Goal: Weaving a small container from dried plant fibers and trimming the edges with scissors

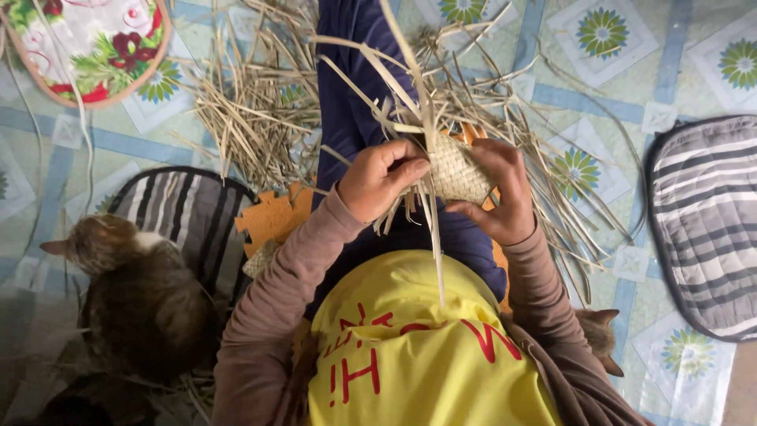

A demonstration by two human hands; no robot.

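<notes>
Hands over my lap grip a small woven straw piece, its long axis slanting down toward my right hand, which clasps that end. My left hand pinches strips at its other edge. Loose strips fan away from me. A cat lies left of the weaving.
</notes>
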